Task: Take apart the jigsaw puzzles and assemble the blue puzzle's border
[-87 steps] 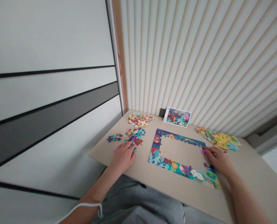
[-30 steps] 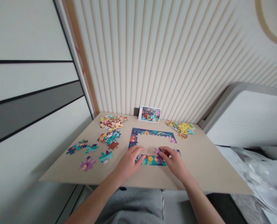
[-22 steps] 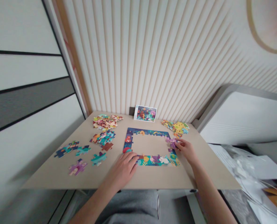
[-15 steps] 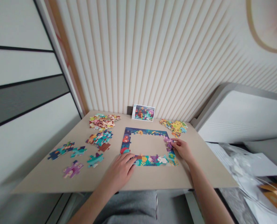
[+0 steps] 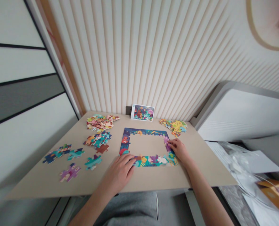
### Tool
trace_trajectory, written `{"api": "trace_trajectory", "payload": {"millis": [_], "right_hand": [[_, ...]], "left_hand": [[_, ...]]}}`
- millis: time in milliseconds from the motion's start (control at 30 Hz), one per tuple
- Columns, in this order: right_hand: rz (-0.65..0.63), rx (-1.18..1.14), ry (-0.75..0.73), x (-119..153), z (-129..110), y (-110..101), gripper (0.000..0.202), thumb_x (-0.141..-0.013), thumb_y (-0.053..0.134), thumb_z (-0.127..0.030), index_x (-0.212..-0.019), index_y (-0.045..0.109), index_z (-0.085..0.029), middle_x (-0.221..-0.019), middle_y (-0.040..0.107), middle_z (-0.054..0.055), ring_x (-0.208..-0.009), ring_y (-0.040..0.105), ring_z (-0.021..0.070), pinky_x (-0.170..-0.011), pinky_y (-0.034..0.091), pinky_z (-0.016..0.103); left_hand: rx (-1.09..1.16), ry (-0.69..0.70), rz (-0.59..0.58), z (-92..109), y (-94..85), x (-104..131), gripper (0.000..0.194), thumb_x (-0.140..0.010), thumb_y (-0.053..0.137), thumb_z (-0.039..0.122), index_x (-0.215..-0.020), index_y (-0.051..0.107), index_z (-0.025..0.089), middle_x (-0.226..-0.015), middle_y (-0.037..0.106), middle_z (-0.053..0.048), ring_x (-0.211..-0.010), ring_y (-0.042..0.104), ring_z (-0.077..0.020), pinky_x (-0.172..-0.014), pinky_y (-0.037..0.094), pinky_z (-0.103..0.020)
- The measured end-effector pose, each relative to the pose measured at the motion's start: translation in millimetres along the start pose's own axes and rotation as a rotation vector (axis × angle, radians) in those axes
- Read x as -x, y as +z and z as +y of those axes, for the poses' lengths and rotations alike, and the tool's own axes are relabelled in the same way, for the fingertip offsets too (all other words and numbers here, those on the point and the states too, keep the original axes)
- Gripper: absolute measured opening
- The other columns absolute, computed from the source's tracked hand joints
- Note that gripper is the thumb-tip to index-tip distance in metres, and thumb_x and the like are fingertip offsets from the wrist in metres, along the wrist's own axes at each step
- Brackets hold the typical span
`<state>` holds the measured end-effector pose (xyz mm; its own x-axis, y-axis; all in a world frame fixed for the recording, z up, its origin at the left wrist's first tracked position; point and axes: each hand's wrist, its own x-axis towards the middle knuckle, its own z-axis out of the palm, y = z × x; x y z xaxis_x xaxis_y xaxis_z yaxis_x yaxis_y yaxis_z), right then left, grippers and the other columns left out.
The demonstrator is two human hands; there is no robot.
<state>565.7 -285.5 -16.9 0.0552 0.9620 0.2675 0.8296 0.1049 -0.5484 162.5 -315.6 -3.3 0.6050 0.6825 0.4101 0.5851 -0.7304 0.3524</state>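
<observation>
A rectangular puzzle border lies on the table, with bare tabletop inside it. My left hand rests palm down over its lower left corner, fingers lying flat. At the right side of the border, my right hand has its fingertips together on a purple puzzle piece, which sits in line with that side. A loose purple piece and a teal piece lie to the left.
Piles of pieces lie at the back left, mid left and back right. Joined blue pieces are at far left. A picture card leans on the ribbed wall.
The purple piece under my right hand has shifted slightly left, into line with the border's right side. My left hand stays on the lower left corner. The view has tilted slightly.
</observation>
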Motion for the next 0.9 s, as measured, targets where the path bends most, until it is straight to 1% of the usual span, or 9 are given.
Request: {"api": "trace_trajectory", "payload": {"millis": [100, 233, 300, 433, 567, 667, 800, 900], "right_hand": [[-0.014, 0.066, -0.034, 2.4, -1.6, 0.6, 0.033, -0.095, 0.053, -0.039, -0.112, 0.077, -0.023, -0.097, 0.064, 0.009, -0.09, 0.061, 0.0234, -0.087, 0.049, 0.038], [-0.011, 0.24, -0.07, 6.9, -10.9, -1.7, 0.033, -0.099, 0.049, -0.038, -0.108, 0.078, -0.026, -0.1, 0.065, 0.009, -0.092, 0.062, 0.0237, -0.089, 0.049, 0.037], [-0.02, 0.336, -0.09, 8.0, -17.3, -3.0, 0.033, -0.1, 0.047, -0.037, -0.108, 0.077, -0.026, -0.106, 0.066, 0.009, -0.096, 0.062, 0.0233, -0.092, 0.048, 0.037], [-0.027, 0.464, -0.126, 9.0, -27.9, -2.4, 0.032, -0.101, 0.045, -0.036, -0.11, 0.074, -0.027, -0.126, 0.065, 0.008, -0.111, 0.06, 0.0243, -0.095, 0.045, 0.039], [-0.005, 0.493, -0.128, 12.2, -31.8, 0.7, 0.034, -0.103, 0.043, -0.037, -0.127, 0.066, -0.028, -0.125, 0.068, 0.007, -0.113, 0.059, 0.0244, -0.095, 0.043, 0.04], [0.002, 0.522, -0.143, 14.4, -31.0, 2.4, 0.038, -0.103, 0.041, -0.037, -0.135, 0.061, -0.031, -0.129, 0.065, 0.008, -0.116, 0.057, 0.0253, -0.096, 0.043, 0.04], [-0.001, 0.53, -0.159, 13.1, -30.0, 3.2, 0.038, -0.103, 0.041, -0.038, -0.133, 0.063, -0.032, -0.136, 0.061, 0.007, -0.12, 0.055, 0.0262, -0.096, 0.044, 0.04], [-0.013, 0.513, -0.161, 9.8, -31.0, 3.2, 0.037, -0.103, 0.041, -0.038, -0.128, 0.067, -0.03, -0.134, 0.063, 0.007, -0.119, 0.056, 0.026, -0.096, 0.043, 0.041]], "left_hand": [[-0.008, 0.005, -0.004, 0.3, -0.5, 0.0, 0.031, -0.099, 0.049, 0.024, -0.125, 0.064, 0.024, -0.128, 0.064, -0.008, -0.119, 0.058, -0.0253, -0.106, 0.048, -0.047], [-0.016, 0.018, 0.003, 0.2, -0.6, -0.2, 0.03, -0.099, 0.049, 0.024, -0.125, 0.064, 0.024, -0.127, 0.064, -0.008, -0.119, 0.058, -0.0251, -0.105, 0.048, -0.047], [-0.024, 0.019, -0.004, 0.1, -0.6, -0.3, 0.03, -0.099, 0.049, 0.024, -0.126, 0.063, 0.024, -0.127, 0.064, -0.008, -0.119, 0.057, -0.0251, -0.105, 0.048, -0.047], [-0.026, 0.023, -0.005, 0.1, -1.0, -0.3, 0.03, -0.098, 0.051, 0.023, -0.126, 0.063, 0.024, -0.127, 0.063, -0.008, -0.118, 0.058, -0.025, -0.104, 0.049, -0.047], [-0.014, 0.038, 0.028, -0.4, -0.2, 0.2, 0.029, -0.098, 0.051, 0.022, -0.124, 0.064, 0.024, -0.125, 0.064, -0.008, -0.117, 0.059, -0.0248, -0.103, 0.05, -0.047], [-0.007, 0.038, 0.038, -0.2, 0.0, 0.4, 0.03, -0.097, 0.051, 0.022, -0.125, 0.063, 0.024, -0.125, 0.064, -0.008, -0.117, 0.059, -0.0246, -0.103, 0.05, -0.047], [-0.006, 0.019, 0.02, 0.8, -1.3, 0.1, 0.03, -0.097, 0.052, 0.022, -0.125, 0.063, 0.024, -0.125, 0.064, -0.008, -0.119, 0.058, -0.0247, -0.103, 0.049, -0.047], [-0.004, 0.02, 0.023, 0.8, -1.5, 0.2, 0.03, -0.097, 0.053, 0.022, -0.125, 0.063, 0.023, -0.126, 0.064, -0.008, -0.119, 0.058, -0.0249, -0.104, 0.049, -0.047]]}}
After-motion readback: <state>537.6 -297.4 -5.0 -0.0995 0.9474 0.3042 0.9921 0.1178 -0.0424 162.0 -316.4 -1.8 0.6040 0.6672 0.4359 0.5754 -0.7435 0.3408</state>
